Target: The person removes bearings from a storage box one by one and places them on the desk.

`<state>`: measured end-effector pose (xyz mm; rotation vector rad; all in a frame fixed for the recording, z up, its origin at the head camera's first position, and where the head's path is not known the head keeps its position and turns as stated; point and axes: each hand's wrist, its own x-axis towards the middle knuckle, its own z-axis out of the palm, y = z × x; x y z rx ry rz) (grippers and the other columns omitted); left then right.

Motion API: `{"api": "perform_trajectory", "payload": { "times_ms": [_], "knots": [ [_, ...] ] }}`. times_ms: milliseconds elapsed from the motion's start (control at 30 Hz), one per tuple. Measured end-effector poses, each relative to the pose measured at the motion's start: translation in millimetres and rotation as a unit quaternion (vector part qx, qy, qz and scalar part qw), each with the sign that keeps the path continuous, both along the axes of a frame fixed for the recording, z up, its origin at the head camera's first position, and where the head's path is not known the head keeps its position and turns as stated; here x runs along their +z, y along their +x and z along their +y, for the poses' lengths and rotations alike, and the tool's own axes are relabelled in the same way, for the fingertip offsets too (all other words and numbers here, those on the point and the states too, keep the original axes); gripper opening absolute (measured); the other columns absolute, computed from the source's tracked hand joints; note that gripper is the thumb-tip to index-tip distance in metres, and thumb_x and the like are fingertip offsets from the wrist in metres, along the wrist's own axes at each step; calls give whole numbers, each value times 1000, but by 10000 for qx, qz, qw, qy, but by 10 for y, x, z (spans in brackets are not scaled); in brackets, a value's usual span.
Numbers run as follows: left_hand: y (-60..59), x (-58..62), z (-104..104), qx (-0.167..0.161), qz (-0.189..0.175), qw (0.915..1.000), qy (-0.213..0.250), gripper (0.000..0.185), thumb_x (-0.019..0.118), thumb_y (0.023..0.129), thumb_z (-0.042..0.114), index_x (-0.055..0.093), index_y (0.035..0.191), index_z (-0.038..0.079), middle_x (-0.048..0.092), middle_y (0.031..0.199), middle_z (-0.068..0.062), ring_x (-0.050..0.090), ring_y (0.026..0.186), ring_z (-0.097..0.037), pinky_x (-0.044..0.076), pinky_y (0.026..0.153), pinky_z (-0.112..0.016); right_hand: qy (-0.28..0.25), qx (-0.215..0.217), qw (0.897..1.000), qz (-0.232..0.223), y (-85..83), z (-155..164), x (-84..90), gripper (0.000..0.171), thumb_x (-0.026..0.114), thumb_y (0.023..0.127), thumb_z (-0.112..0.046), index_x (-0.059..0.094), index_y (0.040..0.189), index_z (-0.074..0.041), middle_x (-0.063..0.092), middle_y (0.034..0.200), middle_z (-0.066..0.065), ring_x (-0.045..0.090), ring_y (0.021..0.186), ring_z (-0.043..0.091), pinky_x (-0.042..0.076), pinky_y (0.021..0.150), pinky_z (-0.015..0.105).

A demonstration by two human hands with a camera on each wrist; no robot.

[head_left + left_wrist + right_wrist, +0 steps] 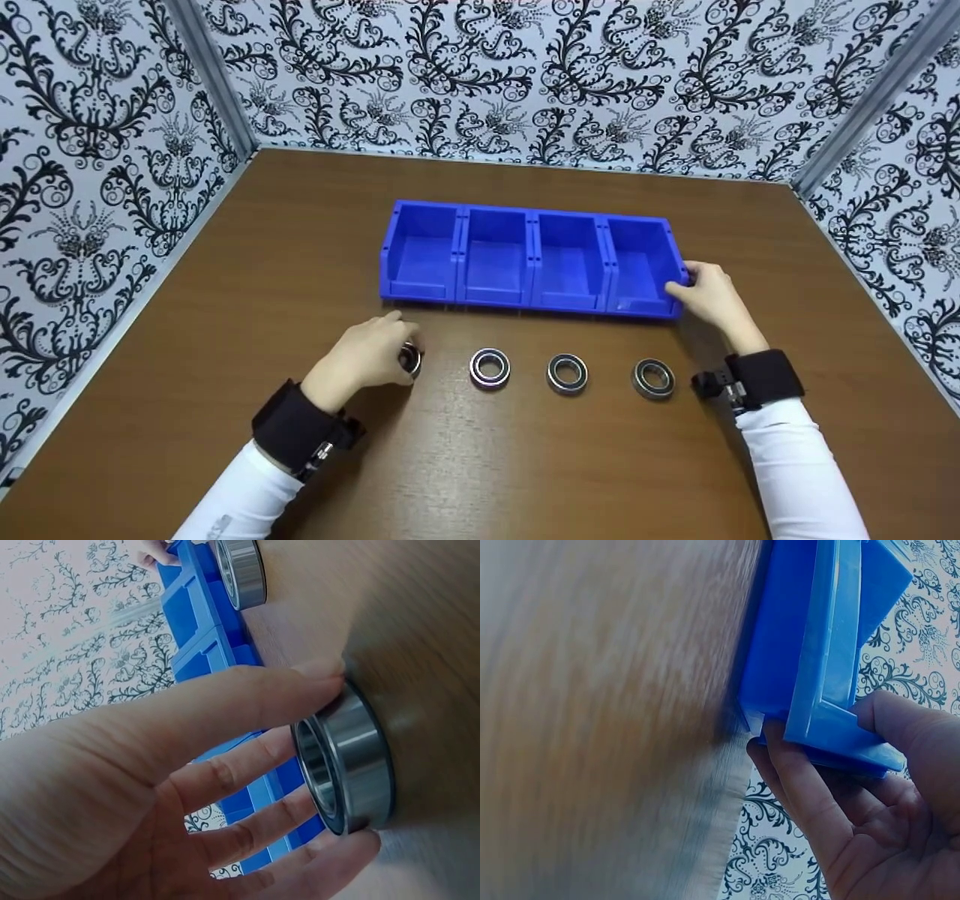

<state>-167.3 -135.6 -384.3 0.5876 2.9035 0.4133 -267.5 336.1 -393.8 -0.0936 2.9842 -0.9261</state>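
My left hand [366, 352] pinches a metal ball bearing [358, 754] between thumb and fingers, low over the table left of the other bearings. The bearing is tilted on its edge in the left wrist view, and the head view has it partly hidden by the fingers. At the right end of a blue row of joined bins [491, 298], my right hand [712, 300] grips the side wall, thumb inside the rim and fingers outside and below. Three more bearings lie flat in front of the bins: a left one [490, 369], a middle one [567, 374] and a right one [653, 379].
The brown wooden table [480, 465] is bounded at the back and both sides by patterned walls [495, 82] with grey corner posts. The bins' open compartments face the near side. Black straps [296, 427] with small cameras circle both wrists.
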Motion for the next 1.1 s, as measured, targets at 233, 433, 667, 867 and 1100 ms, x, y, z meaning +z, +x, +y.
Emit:
{"api": "perform_trajectory", "payload": {
  "times_ms": [233, 433, 667, 867, 1100],
  "knots": [
    [5, 5, -11, -53, 17, 10000, -9, 38, 89, 66, 14, 73, 100, 11, 66, 104, -12, 68, 98, -40, 57, 82, -54, -9, -13, 10000, 17, 0, -6, 7, 53, 59, 93, -13, 52, 136, 18, 69, 116, 38, 57, 67, 0, 46, 60, 14],
    [15, 10, -24, -68, 35, 10000, -60, 39, 89, 67, 16, 72, 102, 12, 66, 106, -12, 68, 100, -40, 57, 81, -55, 42, -46, 10000, 8, -6, -16, 11, 54, 59, 94, -13, 52, 136, 19, 68, 116, 39, 61, 68, 3, 46, 60, 14],
    [12, 39, -27, -97, -78, 9999, -14, 39, 89, 68, 16, 72, 103, 12, 66, 107, -11, 68, 102, -39, 57, 85, -55, 137, -57, 9999, 60, -8, -8, 19, 54, 60, 94, -15, 53, 135, 19, 68, 118, 38, 63, 73, 7, 45, 64, 14],
    [8, 81, -19, -133, -238, 9996, 15, 39, 90, 69, 15, 73, 104, 12, 67, 109, -11, 68, 104, -38, 57, 87, -54, 161, -101, 9998, 69, 8, -9, 38, 53, 61, 94, -18, 55, 134, 17, 71, 113, 35, 57, 67, 0, 45, 61, 17],
    [-10, 149, -19, -186, -207, 9996, -26, 37, 90, 69, 16, 73, 102, 14, 68, 111, -10, 69, 102, -35, 57, 84, -52, 256, -203, 9993, 189, 1, -14, 74, 49, 63, 95, -22, 61, 129, 14, 74, 97, 25, 55, 65, 4, 44, 61, 21]
  ]
}}
